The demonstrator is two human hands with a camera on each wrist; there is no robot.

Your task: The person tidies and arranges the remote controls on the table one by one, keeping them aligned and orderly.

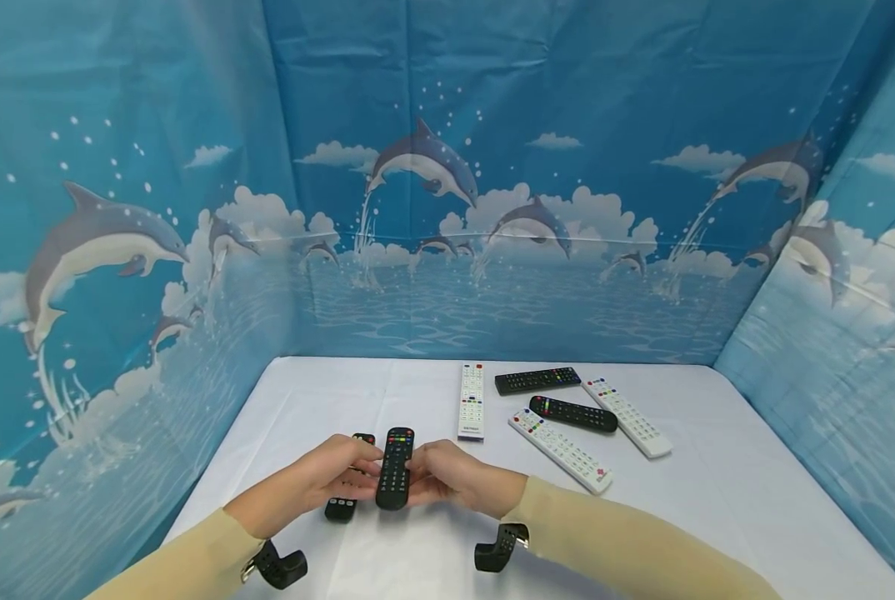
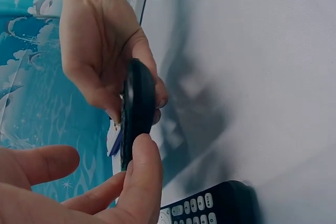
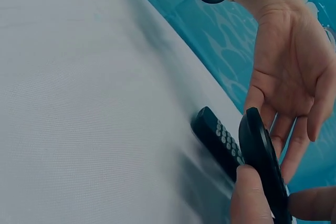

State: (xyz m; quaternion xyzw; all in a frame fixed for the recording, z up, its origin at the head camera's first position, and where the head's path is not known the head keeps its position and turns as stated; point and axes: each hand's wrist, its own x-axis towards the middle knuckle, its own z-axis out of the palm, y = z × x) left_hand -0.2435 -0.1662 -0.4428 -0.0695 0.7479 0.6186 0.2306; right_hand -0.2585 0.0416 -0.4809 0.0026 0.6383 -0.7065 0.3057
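A black remote control (image 1: 395,471) is held up above the white table, its buttons facing the head camera. My right hand (image 1: 453,477) pinches it between thumb and fingers, seen clearly in the right wrist view. From the other side my left hand (image 1: 335,475) touches it with fairly straight fingers, the palm open and the thumb (image 2: 52,162) apart from it. Beneath my left hand lies another black remote control (image 1: 340,509), partly hidden by the fingers; its pale buttons show in the left wrist view.
Toward the back right of the table (image 1: 432,558) lie a white remote (image 1: 472,402), a black remote (image 1: 537,381), a second black remote (image 1: 573,414) and two more white remotes (image 1: 560,450). A blue dolphin-print curtain (image 1: 492,308) surrounds the table's back and sides.
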